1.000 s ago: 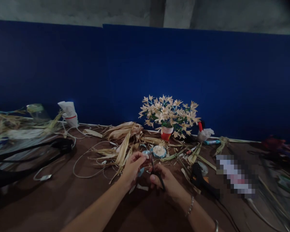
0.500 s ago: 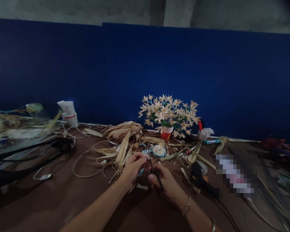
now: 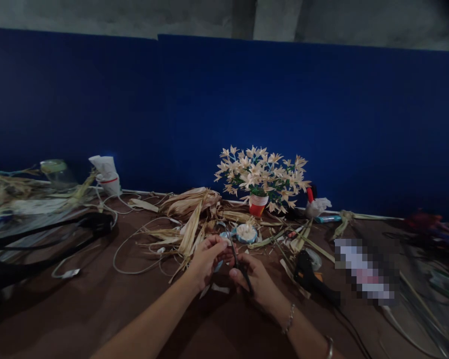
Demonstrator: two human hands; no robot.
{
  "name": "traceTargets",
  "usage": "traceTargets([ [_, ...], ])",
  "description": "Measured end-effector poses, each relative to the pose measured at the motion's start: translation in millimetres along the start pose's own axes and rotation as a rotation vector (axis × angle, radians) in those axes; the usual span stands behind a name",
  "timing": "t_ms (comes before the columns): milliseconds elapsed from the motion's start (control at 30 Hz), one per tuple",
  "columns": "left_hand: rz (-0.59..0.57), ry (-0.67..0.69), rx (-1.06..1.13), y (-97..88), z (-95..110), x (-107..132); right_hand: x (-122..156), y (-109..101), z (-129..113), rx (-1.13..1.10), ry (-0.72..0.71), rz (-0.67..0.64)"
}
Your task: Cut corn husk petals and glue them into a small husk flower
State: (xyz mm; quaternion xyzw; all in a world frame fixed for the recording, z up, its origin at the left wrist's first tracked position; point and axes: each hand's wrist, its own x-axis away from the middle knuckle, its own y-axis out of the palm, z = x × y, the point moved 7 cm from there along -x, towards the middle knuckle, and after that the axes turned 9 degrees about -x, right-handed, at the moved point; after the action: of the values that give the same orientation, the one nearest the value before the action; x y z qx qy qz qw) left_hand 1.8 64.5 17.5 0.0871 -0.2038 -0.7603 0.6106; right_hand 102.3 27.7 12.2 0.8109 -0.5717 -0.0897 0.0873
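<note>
My left hand [image 3: 205, 259] is closed, pinching a small pale strip [image 3: 226, 241] that looks like dried corn husk. In my right hand [image 3: 262, 281] is a pair of dark-handled scissors [image 3: 246, 277], its blades pointing away from me and meeting the pale strip at my left fingertips. Whether the blades are apart is too blurred to tell. A loose pale scrap [image 3: 220, 288] lies on the table below my hands. Just beyond them sits a blue-rimmed round holder [image 3: 246, 233] with pale pieces in it.
Dried corn husks [image 3: 190, 204] spread behind my hands. A husk-flower arrangement [image 3: 260, 172] stands in a red-and-white cup [image 3: 258, 204]. To the right lie a black glue gun [image 3: 310, 279] and a blurred-out power strip [image 3: 362, 271]. White cable [image 3: 125, 271] loops at left, near a black frame-like object [image 3: 93, 223].
The scissors and my right thumb have shifted very slightly. My left hand keeps its place with the pale strip, and the things on the table stay where they were.
</note>
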Motion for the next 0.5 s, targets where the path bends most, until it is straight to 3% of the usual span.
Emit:
traceTargets([
  [500, -0.075, -0.057, 0.005, -0.3, 1.9, -0.4, -0.8, -2.1, -0.9, 0.1, 0.02, 0.003],
])
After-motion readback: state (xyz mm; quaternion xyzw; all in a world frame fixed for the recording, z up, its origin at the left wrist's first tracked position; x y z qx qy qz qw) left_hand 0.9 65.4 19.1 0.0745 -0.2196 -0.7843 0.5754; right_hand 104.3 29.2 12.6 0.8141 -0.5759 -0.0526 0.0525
